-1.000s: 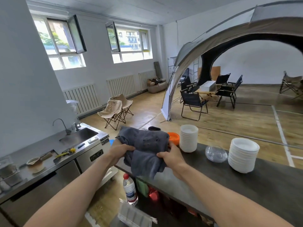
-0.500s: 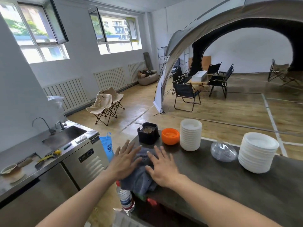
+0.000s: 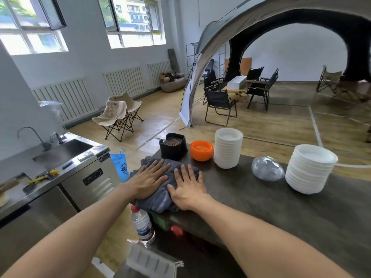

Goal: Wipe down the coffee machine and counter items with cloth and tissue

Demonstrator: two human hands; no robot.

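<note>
A folded grey cloth (image 3: 160, 199) lies on the near left corner of the dark counter (image 3: 281, 207). My left hand (image 3: 149, 178) rests flat on its left half, fingers spread. Pressed flat on the cloth's right half is my right hand (image 3: 187, 186), fingers apart too. Behind the cloth stand a black square holder (image 3: 173, 146) and an orange bowl (image 3: 201, 150). No coffee machine or tissue is in view.
Two stacks of white bowls (image 3: 227, 150) (image 3: 310, 168) and a clear glass bowl (image 3: 267, 169) stand on the counter to the right. A water bottle (image 3: 142, 225) stands below the counter's edge. A steel sink unit (image 3: 60, 153) runs along the left.
The cloth was held up in both hands a second ago; it now lies on the counter with both palms pressed flat on it. The view has tilted down.
</note>
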